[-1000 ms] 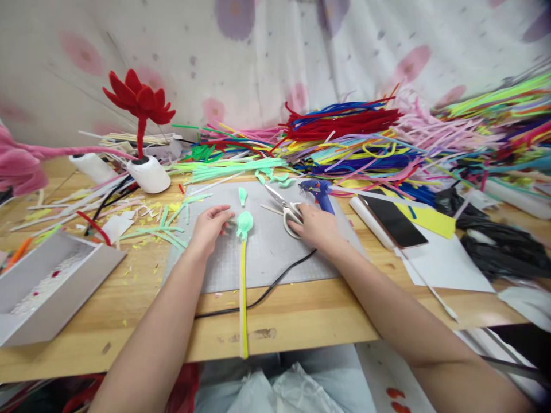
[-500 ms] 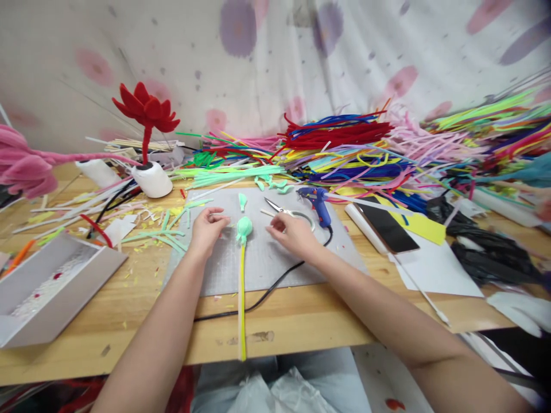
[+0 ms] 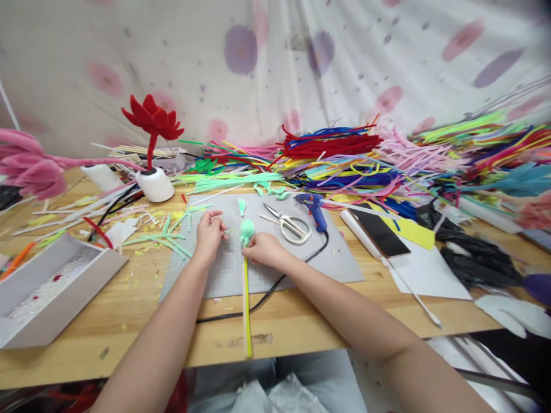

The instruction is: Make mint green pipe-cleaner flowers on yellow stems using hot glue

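A mint-green pipe-cleaner flower bud [image 3: 247, 229] on a long yellow and pale stem [image 3: 247, 310] lies on the grey cutting mat [image 3: 228, 281]. The fingers of my right hand [image 3: 263, 249] pinch the stem just under the bud. To the left of the bud, my left hand [image 3: 210, 232] hovers over the mat, fingers loosely curved and apart, holding nothing. A single mint-green petal [image 3: 241, 207] lies above the bud. White-handled scissors [image 3: 293, 226] rest with blades parted to the right, beside a blue glue gun [image 3: 316, 211].
A black cable [image 3: 267, 295] crosses the mat. Left stand a white box [image 3: 86, 292] and a red flower [image 3: 152, 117] in a white pot [image 3: 155, 184]. Bundled pipe cleaners [image 3: 331, 146] line the back. A phone [image 3: 384, 230] lies right, near a black plastic bag [image 3: 477, 258].
My right hand has moved left and down, from beside the scissors to the stem under the bud, and closed on it. The scissors are now fully visible. The view has shifted slightly.
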Tool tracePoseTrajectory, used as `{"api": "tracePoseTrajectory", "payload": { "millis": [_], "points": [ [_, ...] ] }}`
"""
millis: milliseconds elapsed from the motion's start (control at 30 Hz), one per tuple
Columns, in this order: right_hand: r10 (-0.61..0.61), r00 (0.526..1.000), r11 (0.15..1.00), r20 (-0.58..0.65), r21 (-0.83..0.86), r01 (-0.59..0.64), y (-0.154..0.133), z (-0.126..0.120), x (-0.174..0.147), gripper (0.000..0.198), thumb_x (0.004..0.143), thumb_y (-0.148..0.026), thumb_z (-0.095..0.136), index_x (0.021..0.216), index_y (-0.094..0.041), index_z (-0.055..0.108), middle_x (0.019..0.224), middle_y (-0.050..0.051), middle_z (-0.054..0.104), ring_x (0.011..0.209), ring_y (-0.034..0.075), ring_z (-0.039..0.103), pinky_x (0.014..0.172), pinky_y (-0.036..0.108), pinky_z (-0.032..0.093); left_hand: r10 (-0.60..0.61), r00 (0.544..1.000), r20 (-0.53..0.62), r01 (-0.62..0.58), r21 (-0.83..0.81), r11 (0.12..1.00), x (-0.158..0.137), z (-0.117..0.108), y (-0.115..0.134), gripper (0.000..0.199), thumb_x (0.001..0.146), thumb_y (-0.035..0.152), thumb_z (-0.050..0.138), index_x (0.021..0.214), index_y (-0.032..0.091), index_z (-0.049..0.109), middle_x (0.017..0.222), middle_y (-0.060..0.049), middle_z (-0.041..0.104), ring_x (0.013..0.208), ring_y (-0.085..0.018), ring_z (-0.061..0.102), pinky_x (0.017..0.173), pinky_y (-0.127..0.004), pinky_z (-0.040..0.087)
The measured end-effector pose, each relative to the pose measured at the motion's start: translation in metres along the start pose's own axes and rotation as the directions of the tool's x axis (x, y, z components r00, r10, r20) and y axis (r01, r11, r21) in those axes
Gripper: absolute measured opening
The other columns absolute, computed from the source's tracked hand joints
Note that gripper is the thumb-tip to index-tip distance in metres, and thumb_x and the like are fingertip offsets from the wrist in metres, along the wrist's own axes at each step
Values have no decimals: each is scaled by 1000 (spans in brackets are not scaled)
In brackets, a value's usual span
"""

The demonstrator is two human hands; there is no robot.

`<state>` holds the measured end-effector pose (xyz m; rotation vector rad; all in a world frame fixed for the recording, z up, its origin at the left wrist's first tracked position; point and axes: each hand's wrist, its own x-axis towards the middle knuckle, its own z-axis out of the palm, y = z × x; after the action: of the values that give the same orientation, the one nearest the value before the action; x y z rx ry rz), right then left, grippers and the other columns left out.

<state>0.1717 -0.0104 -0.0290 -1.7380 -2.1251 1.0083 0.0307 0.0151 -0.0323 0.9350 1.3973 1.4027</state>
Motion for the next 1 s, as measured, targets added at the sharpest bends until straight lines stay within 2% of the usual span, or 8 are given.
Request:
{"api": "tracePoseTrajectory", "payload": {
  "millis": [133,300,433,600,700,767,900,1000],
  "points": [
    [46,998,963,-46,268,-32,0,1,12,26,70,-24,52,45,-17,51,38,-3,48,40,8,45,46,21,32,-20,998,60,16,60,998,1,2,-5,16,67,30,57,74,16,54,48,6,48,37,-6,39,39,-19,37],
    [51,996,756,-73,654,10,0,-9,18,25,74,-26,53,52,-17,45,38,-7,44,32,5,36,37,18,28,-150,982,113,159,-73,985,-3,6,-2,31,66,42,65,64,13,54,54,1,54,45,-7,50,50,-21,46],
    [-20,999,695,-39,717,42,-2,-10,12,23,72,-30,57,56,-16,48,36,-8,44,31,4,35,35,17,27,-312,873,376,403,-195,894,-10,8,8,37,71,48,60,68,11,61,66,-7,64,61,-12,61,61,-23,50],
    [-106,994,682,11,729,65,-1,-4,12,29,71,-37,58,53,-16,47,38,-6,47,31,4,37,35,17,29,-303,755,582,474,-165,865,-18,9,12,42,72,52,58,77,11,66,68,-8,66,57,-16,62,54,-28,51],
    [-152,988,736,41,672,86,5,-9,16,31,68,-40,61,54,-15,49,42,-4,51,34,4,41,37,17,32,-282,783,554,444,-180,878,-17,9,11,35,74,44,59,78,11,66,71,-9,67,61,-15,63,57,-26,52],
    [-113,993,759,-43,641,114,10,-17,19,29,68,-40,61,58,-15,50,42,-5,49,35,4,42,37,16,32,-282,823,492,418,-191,888,-16,8,11,27,77,35,59,78,9,66,76,-9,68,66,-13,64,64,-23,53],
    [42,949,691,-313,695,198,13,-33,23,29,68,-38,62,83,-17,48,60,-6,53,38,3,42,36,16,31,-325,832,449,427,-147,892,-15,11,11,19,80,25,57,80,8,66,83,-10,67,67,-11,64,64,-23,55],
    [-9,971,637,-241,747,191,9,-38,27,47,69,-36,63,108,-20,40,74,-4,55,41,3,44,37,17,35,-326,818,474,435,-141,889,-16,13,10,16,81,20,54,79,8,65,75,-7,66,60,-10,62,58,-22,55]
  ]
}}
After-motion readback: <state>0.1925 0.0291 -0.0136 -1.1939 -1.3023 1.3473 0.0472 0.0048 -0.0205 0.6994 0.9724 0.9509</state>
